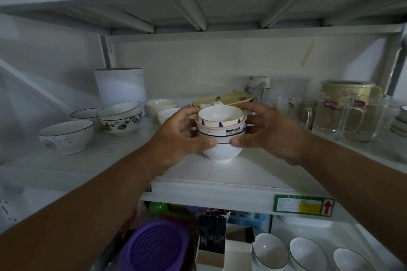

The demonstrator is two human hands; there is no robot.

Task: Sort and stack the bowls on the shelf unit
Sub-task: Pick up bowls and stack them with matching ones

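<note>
Both hands, left hand (182,136) at 9 o'clock and right hand (267,133) at 3, clasp the nested bowl stack (221,132) on the shelf (231,174); uneven nesting could tip it.

Both hands wrap the stack of bowls (221,132) in the middle of the frame, so its side walls are covered; how many bowls are nested in it cannot be counted for sure. The print on the small label on the stack is too small to read. Behind it, the yellow tray (222,100) is partly hidden by the stack and the fingers. At the right edge, a pile of plates (400,121) is cut off. At the lower left, the purple lid (156,246) is blurred, and the dark things beside it cannot be told. The green sticker (302,205) on the shelf edge is unreadable
</note>
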